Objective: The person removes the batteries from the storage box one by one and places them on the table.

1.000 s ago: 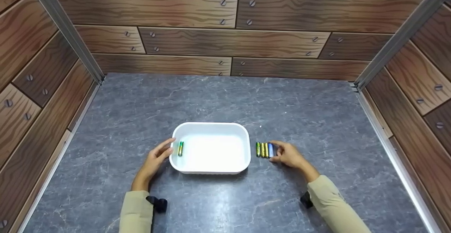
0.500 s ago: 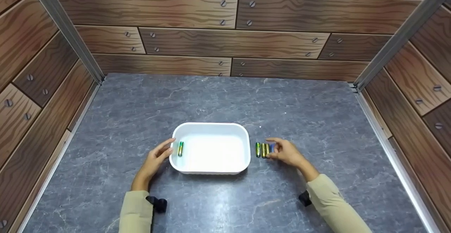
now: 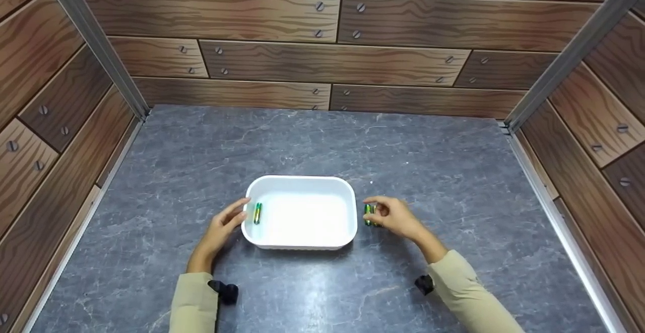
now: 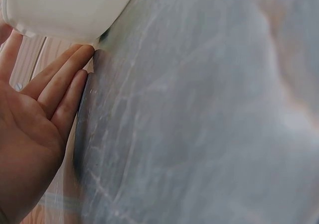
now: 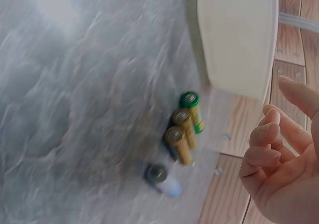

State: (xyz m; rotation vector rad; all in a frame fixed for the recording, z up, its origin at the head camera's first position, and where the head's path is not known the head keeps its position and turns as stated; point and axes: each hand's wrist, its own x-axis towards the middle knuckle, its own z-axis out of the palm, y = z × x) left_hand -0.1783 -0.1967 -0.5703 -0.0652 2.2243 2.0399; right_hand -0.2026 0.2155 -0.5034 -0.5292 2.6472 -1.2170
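Observation:
My left hand rests against the left end of a white tub, its thumb and fingers extended at the rim. In the left wrist view, the lower fingers lie straight beneath the tub's side. One green-and-gold battery lies inside the tub, near its left wall. My right hand hovers over batteries right of the tub, thumb and forefinger apart with nothing between them. The right wrist view shows a green-topped battery, two gold batteries beside it, and a blue battery slightly apart.
The grey marbled tabletop is bounded by wood-patterned walls at the back and both sides. Metal posts stand at the back corners. Dark wrist cameras sit at the sleeve cuffs.
My right hand has moved left from the blue battery, across the gold ones, to above the green battery by the tub. The left hand has stayed at the tub's left end.

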